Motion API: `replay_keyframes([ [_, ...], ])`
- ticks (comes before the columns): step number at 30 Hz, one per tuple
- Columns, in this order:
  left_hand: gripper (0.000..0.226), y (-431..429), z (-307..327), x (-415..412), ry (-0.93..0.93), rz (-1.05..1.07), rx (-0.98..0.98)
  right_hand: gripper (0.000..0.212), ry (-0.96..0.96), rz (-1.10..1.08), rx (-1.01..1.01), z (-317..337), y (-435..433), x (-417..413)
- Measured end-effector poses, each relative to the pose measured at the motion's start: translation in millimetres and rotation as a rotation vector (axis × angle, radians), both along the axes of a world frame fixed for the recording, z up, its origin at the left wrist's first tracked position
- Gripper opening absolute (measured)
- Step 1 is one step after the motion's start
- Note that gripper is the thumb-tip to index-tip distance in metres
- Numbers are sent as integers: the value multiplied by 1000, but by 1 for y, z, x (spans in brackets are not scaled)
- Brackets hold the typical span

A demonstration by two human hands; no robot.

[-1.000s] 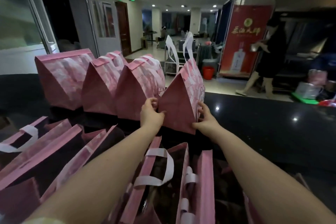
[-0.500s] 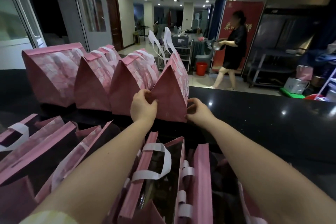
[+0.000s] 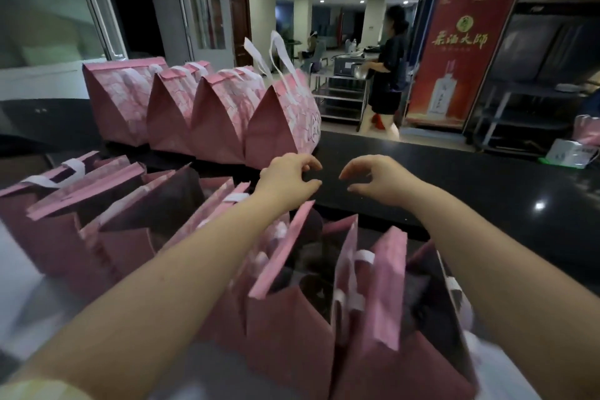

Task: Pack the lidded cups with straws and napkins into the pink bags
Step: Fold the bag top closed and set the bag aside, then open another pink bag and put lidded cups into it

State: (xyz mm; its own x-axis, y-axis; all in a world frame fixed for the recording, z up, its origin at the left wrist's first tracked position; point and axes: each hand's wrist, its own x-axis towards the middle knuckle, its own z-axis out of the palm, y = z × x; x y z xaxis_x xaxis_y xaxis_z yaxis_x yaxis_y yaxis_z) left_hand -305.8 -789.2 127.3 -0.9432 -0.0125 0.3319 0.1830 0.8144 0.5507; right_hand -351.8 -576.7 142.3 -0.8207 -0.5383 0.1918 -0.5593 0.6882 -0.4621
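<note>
Head view: my left hand (image 3: pixel 289 179) and right hand (image 3: pixel 380 179), loosely curled, hold nothing; closed bag (image 3: pixel 281 128) at 12 o'clock looks done, so the open bag (image 3: pixel 386 273) at 6 o'clock is probably next.

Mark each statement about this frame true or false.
1. Four closed pink bags stand in a row on the black counter. True.
2. The white handles of the rightmost closed bag stand upright. True.
3. The left hand grips that rightmost bag. False: it holds nothing, and its fingers are loosely curled just in front of the bag.
4. The right hand holds a lidded cup. False: it is empty and hovers over the counter.
5. The open bags are the ones nearest the camera. True.
</note>
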Motion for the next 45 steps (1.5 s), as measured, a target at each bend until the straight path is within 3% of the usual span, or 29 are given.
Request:
replay_keyframes([
  [8, 15, 117, -35, 102, -59, 68, 34, 19, -56, -6, 27, -43, 109, 54],
  [12, 14, 158, -60, 158, 48, 195, 53, 42, -31, -117, 14, -70, 152, 67],
  [15, 17, 177, -83, 195, 134, 225, 160, 48, 13, -92, 171, -87, 164, 84],
  [18, 34, 192, -102, 219, 187, 264, 113, 23, 150, -121, 200, -101, 167, 100],
  [22, 60, 206, -125, 245, 177, 287, 30, 11, 211, -207, 93, -111, 188, 125],
  [28, 43, 199, -150, 261, 264, 318, 194, 10, 355, -194, -173, -128, 210, 200],
  [30, 46, 196, -156, 265, 213, 276, 422, 31, 365, -192, -314, -145, 213, 225],
  [32, 51, 194, -161, 268, 142, 263, 655, 69, 186, -330, -483, -162, 216, 241],
  [34, 49, 191, -170, 271, 109, 256, 783, 87, -71, -466, -674, -174, 218, 253],
  [37, 34, 181, -189, 274, 11, 254, 846, 60, -335, -571, -1010, -192, 218, 269],
  [40, 28, 172, -203, 274, -59, 255, 875, 21, -302, -681, -1065, -202, 214, 287],
  [45, 30, 189, -195, 265, -71, 195, 942, 27, -159, -893, -1164, -197, 215, 321],
])
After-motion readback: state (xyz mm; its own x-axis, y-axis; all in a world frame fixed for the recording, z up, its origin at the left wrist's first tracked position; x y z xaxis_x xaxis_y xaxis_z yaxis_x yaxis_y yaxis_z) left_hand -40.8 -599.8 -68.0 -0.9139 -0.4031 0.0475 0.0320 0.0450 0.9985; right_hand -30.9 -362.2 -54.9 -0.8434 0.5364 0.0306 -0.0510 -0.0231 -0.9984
